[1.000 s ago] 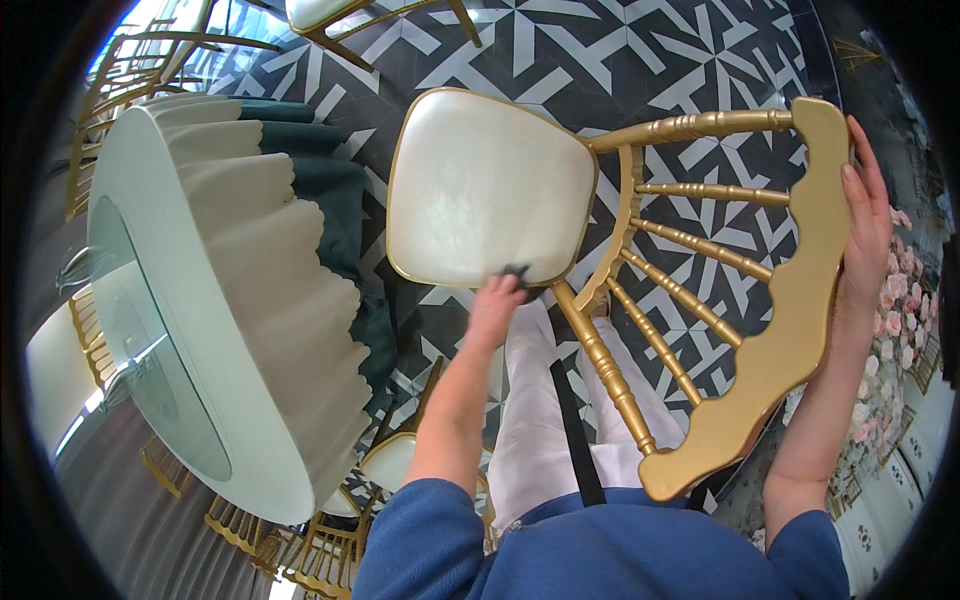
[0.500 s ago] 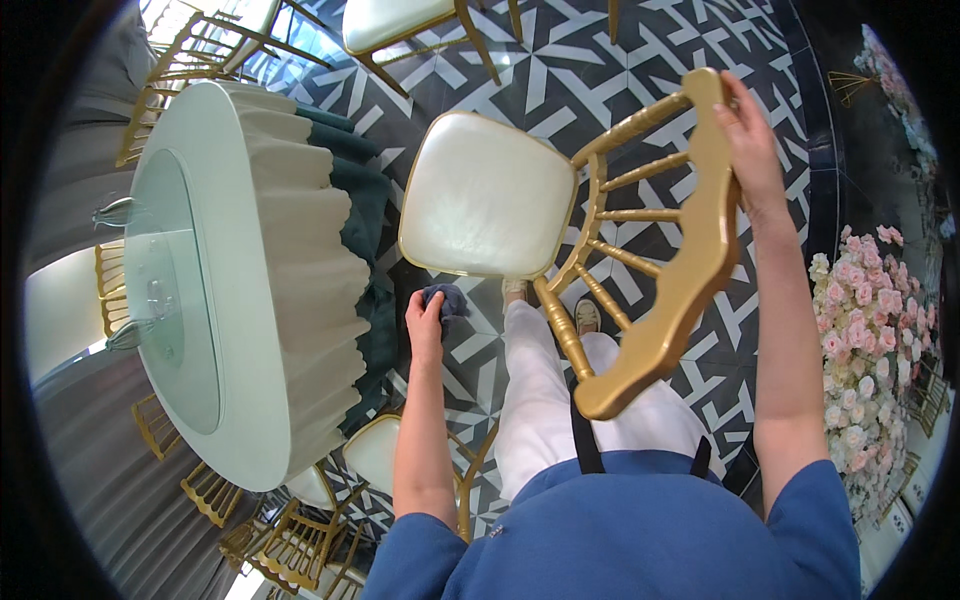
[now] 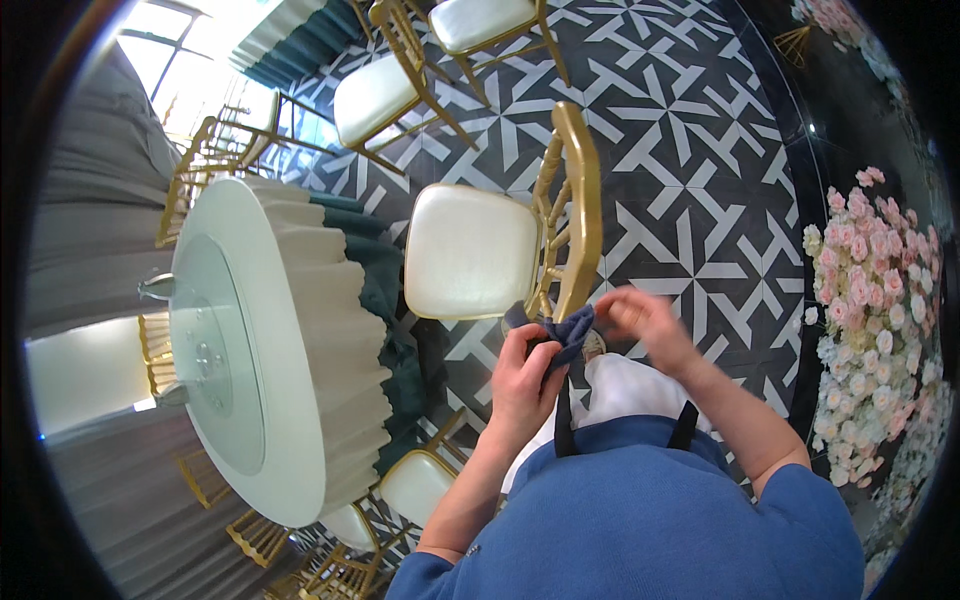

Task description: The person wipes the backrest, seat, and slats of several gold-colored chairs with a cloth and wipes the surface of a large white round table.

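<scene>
A dark blue cloth (image 3: pixel 570 330) is bunched in front of my body, and my left hand (image 3: pixel 525 385) is closed on it. My right hand (image 3: pixel 650 328), smeared by motion, is at the cloth's right end with its fingers bent; whether they grip it is unclear. Just beyond both hands stands a gold chair with a cream seat (image 3: pixel 470 250). Its gold backrest (image 3: pixel 582 210) faces my side, and the cloth overlaps the lower end of that backrest. Neither hand is holding the chair's top rail.
To the left is a round table (image 3: pixel 300 460) with a glass turntable (image 3: pixel 250 400), a cream cloth and a green underskirt (image 3: pixel 380 285). More gold chairs (image 3: pixel 375 100) stand beyond and near its lower side. Pink and white flowers (image 3: pixel 860 270) line the right.
My right hand has let go of the chair's top rail and come down to the cloth. My left hand has brought the cloth rightward, in front of me. The chair now stands farther from my body.
</scene>
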